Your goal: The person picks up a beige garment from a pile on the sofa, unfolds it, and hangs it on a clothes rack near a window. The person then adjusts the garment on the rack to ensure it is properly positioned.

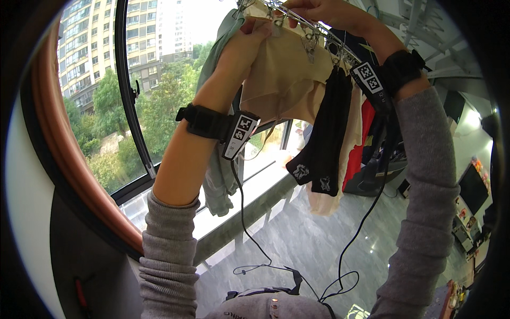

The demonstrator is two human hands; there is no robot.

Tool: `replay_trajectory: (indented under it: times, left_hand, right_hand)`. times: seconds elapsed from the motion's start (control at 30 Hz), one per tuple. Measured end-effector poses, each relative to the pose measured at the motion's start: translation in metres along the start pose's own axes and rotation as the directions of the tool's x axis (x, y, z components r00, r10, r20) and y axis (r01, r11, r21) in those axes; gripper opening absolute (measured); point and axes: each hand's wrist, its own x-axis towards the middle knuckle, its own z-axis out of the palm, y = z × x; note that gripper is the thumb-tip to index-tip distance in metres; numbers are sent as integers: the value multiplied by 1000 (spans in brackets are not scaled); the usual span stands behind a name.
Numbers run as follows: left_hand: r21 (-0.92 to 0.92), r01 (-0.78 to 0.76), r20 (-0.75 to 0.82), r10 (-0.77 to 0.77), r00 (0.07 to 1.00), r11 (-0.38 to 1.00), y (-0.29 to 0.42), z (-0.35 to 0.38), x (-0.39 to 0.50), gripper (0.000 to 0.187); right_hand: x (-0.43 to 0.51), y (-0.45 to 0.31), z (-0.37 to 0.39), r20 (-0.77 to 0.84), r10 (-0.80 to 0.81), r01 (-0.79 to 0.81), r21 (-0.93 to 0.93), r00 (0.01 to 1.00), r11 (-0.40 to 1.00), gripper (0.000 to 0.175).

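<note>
Overhead, a metal clip drying hanger (336,42) runs across the top of the view. Below it hangs a beige piece of underwear (279,75). My left hand (249,44) pinches the upper edge of this garment, close to a clip. My right hand (330,14) reaches over the hanger's rail, its fingers around the rail by the clips; the fingertips are partly hidden. A pair of black socks (326,139) with pale motifs hangs from a clip (336,62) to the right. Left of the beige garment is a pale green garment (219,52).
A cream cloth (324,201) and a red cloth (356,155) hang behind the socks. To the left is a large window (135,99) with a dark frame. Black cables (243,207) dangle from the wrist devices. Grey tiled floor (275,235) lies below.
</note>
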Motion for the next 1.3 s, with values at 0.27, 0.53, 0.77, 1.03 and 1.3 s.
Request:
replay_trajectory:
  times: [0.27,0.53,0.77,1.03,1.3]
  left_hand:
    - [395,-76,17,75,997,915,-22,-12,12,36]
    - [571,-182,68,175,982,801,-14,1,7,31]
    - [234,-217,-39,232,972,948,-20,5,10,19]
    - [252,-231,-60,253,966,940,-37,5,17,16]
    - [441,-164,-135,246,960,883,-30,17,4,22]
  right_hand:
    - [3,22,-4,-49,-184,171,-192,982,966,27]
    - [1,21,-12,-40,-157,125,-431,987,894,30]
    - [12,32,-12,-135,-237,160,-425,962,891,26]
    - [14,40,-10,-151,-294,174,-529,944,830,24]
    - [5,42,-8,-148,-271,199,-377,951,905,17]
